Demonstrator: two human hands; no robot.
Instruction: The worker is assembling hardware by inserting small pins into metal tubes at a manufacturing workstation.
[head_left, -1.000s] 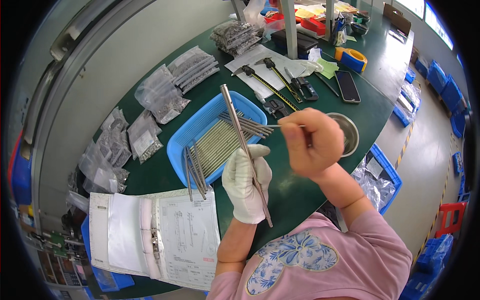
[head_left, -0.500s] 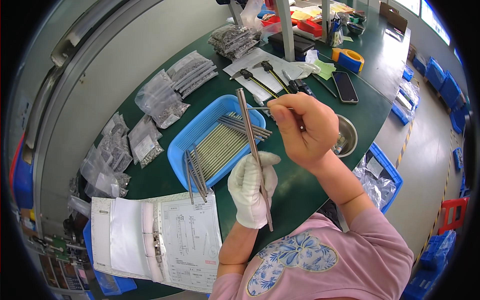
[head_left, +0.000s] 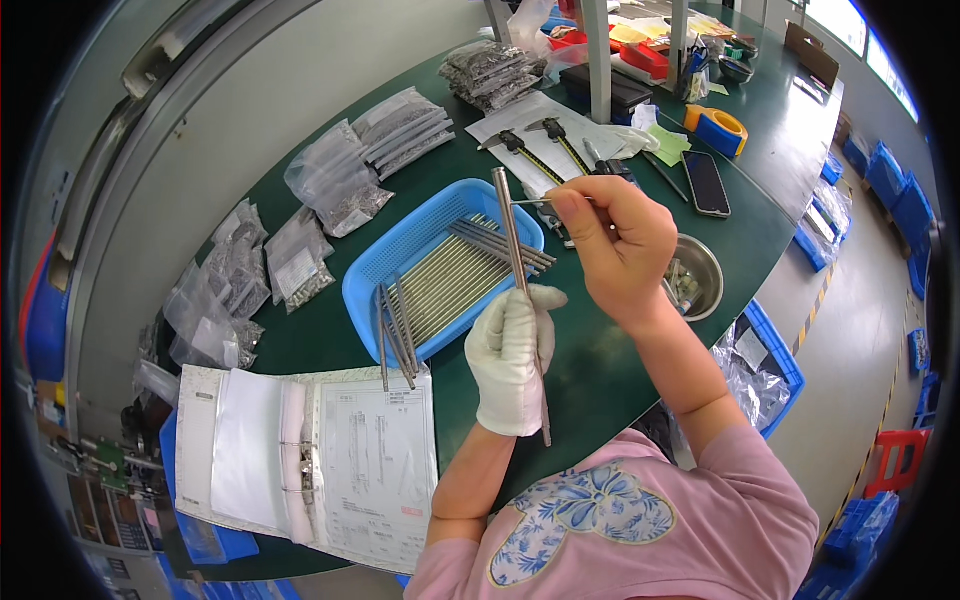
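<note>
With the gloved left hand (head_left: 508, 355) wrapped around the slightly tilted steel rod (head_left: 513, 235) by the blue basket (head_left: 358, 300)'s right side, steady work likely calls for the bare right hand (head_left: 625, 245), pinching a thin metal pin (head_left: 531, 202), to keep it square to the rod's upper end.

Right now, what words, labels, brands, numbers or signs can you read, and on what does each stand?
No text is sharp enough to quote.
Drawing page in the open binder: fine print and a pinkish stamp, too small to read.
Bag of small parts: white label, too blurred to read.
Calipers: scale marks, too small to read.
Metal rod in the gloved left hand: no visible marking.
</note>
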